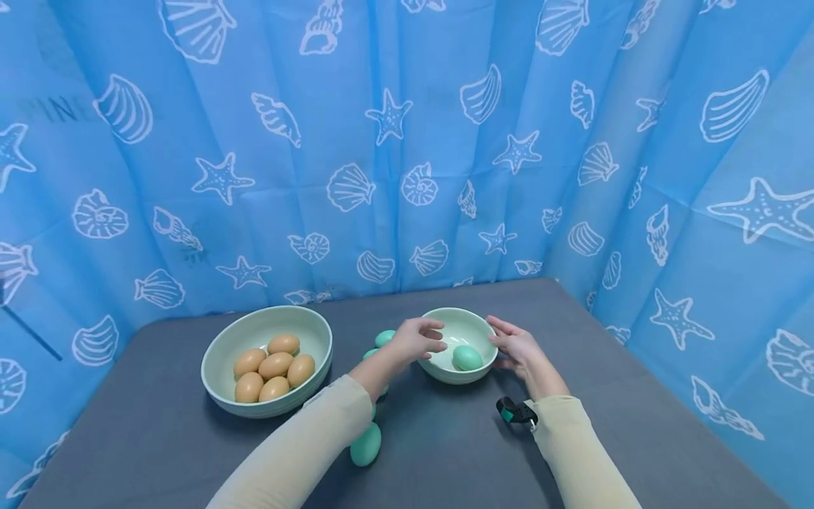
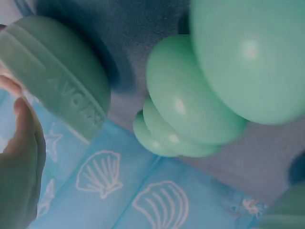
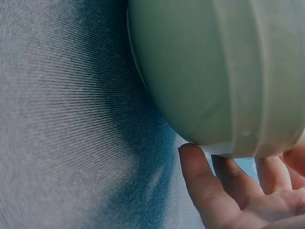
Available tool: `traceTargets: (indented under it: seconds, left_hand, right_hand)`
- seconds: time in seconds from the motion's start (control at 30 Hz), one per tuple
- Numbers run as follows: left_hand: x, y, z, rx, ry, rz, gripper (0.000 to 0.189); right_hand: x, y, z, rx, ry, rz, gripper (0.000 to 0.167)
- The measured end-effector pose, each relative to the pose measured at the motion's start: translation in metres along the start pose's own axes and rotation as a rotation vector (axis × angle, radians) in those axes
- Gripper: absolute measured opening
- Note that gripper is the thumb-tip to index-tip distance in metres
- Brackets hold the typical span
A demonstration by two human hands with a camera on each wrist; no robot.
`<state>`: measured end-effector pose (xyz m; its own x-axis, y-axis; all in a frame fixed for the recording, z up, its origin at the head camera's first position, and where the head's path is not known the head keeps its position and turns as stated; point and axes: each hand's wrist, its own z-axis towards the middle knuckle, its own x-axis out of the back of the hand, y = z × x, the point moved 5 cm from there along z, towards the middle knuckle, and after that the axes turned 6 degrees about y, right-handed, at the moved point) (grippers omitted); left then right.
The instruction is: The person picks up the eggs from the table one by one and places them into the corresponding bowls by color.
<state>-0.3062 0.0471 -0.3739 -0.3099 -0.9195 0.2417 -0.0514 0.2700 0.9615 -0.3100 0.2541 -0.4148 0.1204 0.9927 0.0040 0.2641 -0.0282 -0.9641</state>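
Surface: table (image 1: 458, 459) under grey cloth; fine ribbed weave visible up close. Two cream sleeves (image 1: 305, 452) cross its near part, a black device (image 1: 516, 411) beside the right cuff.

Green eggs (image 1: 366, 445), smooth and glossy, run away in a row on the cloth, partly hidden by the left forearm. Further back, the large bowl (image 1: 305, 326), pale green and round, holds six matte-looking brown eggs (image 1: 275, 365). To its right, the small bowl (image 1: 458, 324), ridged outside, raised lettering on its wall, has one green egg lying in it, toward the near side.

Left hand (image 1: 413, 341): fingers bent and spread at the left rim, nothing held. Right hand (image 1: 520, 348): fingertips touch the outer wall, slightly apart; whether the thumb pinches the rim, I cannot tell.

Backdrop: blue curtain (image 1: 381, 177), softly folded, with white-outlined shells and starfish.
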Motion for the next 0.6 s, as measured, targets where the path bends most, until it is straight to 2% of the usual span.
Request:
traceTargets:
  seconds: [0.3, 0.47, 0.6]
  left_hand:
    - [0.023, -0.01, -0.034, -0.042, -0.031, 0.015, 0.042]
    - [0.036, -0.01, -0.052, -0.092, -0.082, -0.004, 0.042]
    - [0.048, -0.013, -0.066, -0.13, -0.094, 0.014, 0.043]
  right_hand:
    - [0.003, 0.005, 0.001, -0.015, 0.016, -0.008, 0.055]
    - [0.0, 0.002, 0.003, 0.0, -0.001, -0.008, 0.057]
    - [-0.001, 0.001, 0.002, -0.005, 0.009, -0.019, 0.057]
